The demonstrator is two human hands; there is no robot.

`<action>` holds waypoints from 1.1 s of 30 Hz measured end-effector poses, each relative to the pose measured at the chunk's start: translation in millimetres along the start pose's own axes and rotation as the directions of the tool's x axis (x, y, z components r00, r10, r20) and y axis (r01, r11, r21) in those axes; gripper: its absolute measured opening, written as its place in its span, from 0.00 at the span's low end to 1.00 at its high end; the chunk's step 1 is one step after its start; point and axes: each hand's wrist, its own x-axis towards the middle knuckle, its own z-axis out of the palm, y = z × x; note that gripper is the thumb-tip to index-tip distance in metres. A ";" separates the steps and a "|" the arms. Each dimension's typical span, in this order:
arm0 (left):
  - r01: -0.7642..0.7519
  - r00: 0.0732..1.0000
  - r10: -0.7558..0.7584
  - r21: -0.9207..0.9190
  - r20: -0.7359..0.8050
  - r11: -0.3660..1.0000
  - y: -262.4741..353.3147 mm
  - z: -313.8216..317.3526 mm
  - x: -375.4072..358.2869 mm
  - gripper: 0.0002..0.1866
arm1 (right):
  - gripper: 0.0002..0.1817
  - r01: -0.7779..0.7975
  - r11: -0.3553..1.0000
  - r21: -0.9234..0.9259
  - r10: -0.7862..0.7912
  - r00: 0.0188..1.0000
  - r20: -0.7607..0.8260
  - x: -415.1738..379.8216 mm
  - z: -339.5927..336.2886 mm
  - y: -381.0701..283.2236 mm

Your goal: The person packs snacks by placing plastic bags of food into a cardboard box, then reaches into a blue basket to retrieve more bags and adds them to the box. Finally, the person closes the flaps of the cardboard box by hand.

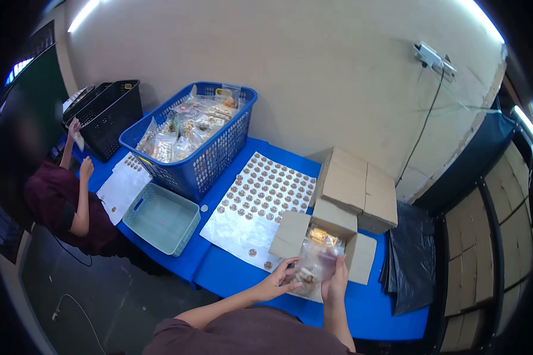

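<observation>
Between my two hands is a clear plastic bag (315, 264) with pale and brown pieces at its bottom. My left hand (276, 282) grips its left side, and my right hand (336, 281) grips its right side. Just beyond the bag stands a cardboard box (335, 215) with its flaps spread out. Some packets with an orange part (323, 236) show inside the box, though the bag and hands hide much of it. To the left of the box lies a white sheet of round brown stickers (231, 232), with a bare area toward its near end.
A blue basket (204, 165) full of bagged snacks stands at the back. A grey-green tray (180, 228) and black crates (124, 121) are left. Closed cartons (358, 183) and black plastic bags (410, 260) are right. A co-worker (71, 201) holds a small bag at left.
</observation>
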 end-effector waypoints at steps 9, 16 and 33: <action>-0.076 0.972 0.087 0.061 -0.218 0.995 -6.2 9.1 -2.3 0.18 | 0.23 -0.030 0.932 -0.362 0.105 0.976 0.191 -28.8 7.7 11.4; -0.047 0.958 0.085 0.142 -0.273 0.989 -10.7 10.1 -3.1 0.19 | 0.18 -0.082 0.917 -0.391 0.131 0.986 0.101 -23.7 1.8 7.7; -0.071 0.951 0.043 -0.084 -0.305 0.994 56.4 -22.5 18.5 0.39 | 0.09 -0.224 0.941 -0.253 0.245 0.968 0.055 -12.5 -59.5 10.5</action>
